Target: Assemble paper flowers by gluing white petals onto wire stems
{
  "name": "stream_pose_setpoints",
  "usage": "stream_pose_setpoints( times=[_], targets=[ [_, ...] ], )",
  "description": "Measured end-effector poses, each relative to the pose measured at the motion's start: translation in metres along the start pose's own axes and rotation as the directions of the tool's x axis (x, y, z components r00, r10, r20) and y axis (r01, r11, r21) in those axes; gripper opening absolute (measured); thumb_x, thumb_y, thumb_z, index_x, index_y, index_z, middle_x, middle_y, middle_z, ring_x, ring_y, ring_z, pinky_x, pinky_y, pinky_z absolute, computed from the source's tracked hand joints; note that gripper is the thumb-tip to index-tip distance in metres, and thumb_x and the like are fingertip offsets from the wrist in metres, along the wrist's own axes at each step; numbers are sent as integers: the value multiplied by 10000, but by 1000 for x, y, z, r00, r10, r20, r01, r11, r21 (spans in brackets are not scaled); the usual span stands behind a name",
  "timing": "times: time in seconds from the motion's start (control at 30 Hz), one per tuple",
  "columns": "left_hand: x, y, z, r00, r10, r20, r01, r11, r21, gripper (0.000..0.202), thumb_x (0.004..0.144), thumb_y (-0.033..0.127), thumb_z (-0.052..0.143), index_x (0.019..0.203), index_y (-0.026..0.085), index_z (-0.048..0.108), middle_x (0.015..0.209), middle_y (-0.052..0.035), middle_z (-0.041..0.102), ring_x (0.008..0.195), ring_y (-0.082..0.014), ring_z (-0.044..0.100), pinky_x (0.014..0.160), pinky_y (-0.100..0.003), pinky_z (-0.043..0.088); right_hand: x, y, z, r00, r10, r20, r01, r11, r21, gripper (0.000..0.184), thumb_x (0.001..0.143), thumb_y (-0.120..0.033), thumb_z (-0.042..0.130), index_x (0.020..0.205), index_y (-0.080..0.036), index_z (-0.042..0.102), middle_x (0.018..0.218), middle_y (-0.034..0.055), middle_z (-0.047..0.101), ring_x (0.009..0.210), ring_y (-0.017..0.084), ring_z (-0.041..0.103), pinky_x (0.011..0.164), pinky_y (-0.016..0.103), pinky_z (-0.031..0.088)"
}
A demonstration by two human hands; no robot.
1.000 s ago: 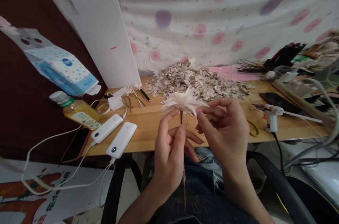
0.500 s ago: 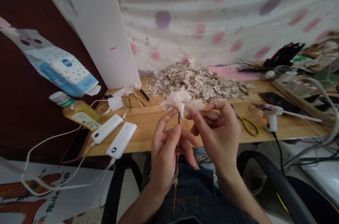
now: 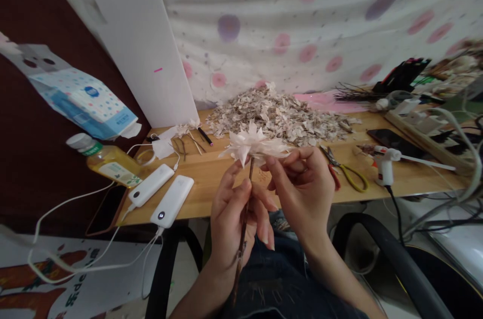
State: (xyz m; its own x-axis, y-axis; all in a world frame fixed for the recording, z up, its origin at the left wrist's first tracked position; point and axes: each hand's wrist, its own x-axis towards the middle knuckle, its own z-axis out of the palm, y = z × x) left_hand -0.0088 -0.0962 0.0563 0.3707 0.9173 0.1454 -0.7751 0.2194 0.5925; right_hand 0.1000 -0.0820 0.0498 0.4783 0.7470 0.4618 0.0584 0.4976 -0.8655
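My left hand (image 3: 232,218) pinches the thin brown twig stem (image 3: 245,203) of a pale petal flower (image 3: 252,144), holding it upright over my lap at the wooden table's (image 3: 211,173) front edge. My right hand (image 3: 302,183) is closed with its fingertips on the underside of the flower's petals. Behind the flower lies a big heap of pale dried petals (image 3: 279,115) on the table.
Two white power banks (image 3: 162,190) with cables lie at front left beside a yellow bottle (image 3: 105,160) and a blue box (image 3: 83,105). Yellow-handled pliers (image 3: 349,173), a white glue gun (image 3: 385,163) and a black phone (image 3: 392,140) sit right. A white foam board (image 3: 147,52) leans behind.
Both hands and the flower drifted slightly left and the stem tilted. My right hand moved off the pliers' spot, which now show fully on the table.
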Motion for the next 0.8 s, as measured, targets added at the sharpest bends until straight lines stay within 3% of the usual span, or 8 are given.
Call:
stream_pose_setpoints(
  times=[0.1,0.37,0.53,0.8],
  targets=[
    [0,0,1,1000,-13,21,14,1000,-20,263,1023,177,483,1235,224,630,762,5,763,364,-43,577,376,-108,514,-2,0,0,1000,-6,3,7,999,-50,242,899,-223,711,844,-254,478,707,-30,711,516,123,669,408,187,498],
    [1,-1,3,999,-51,-9,51,999,16,266,997,225,560,1242,274,651,726,45,683,302,6,403,316,-56,393,-9,3,3,999,-47,14,48,995,-82,197,952,-207,653,879,-258,478,741,-29,695,616,136,718,486,210,529],
    [-1,0,6,998,-59,-13,58,998,-38,289,1021,195,494,1233,325,641,734,59,679,301,13,268,358,-56,421,-10,6,4,999,-38,21,40,994,-103,186,975,-217,625,909,-258,457,821,-14,738,627,138,734,520,224,558],
    [1,-1,3,991,-102,91,118,975,-189,309,1037,183,449,1250,272,654,773,45,690,305,12,80,345,-49,417,-9,31,17,965,-204,-167,180,972,-150,230,954,-252,674,889,-258,453,767,-29,683,568,133,707,490,229,544]
  ],
)
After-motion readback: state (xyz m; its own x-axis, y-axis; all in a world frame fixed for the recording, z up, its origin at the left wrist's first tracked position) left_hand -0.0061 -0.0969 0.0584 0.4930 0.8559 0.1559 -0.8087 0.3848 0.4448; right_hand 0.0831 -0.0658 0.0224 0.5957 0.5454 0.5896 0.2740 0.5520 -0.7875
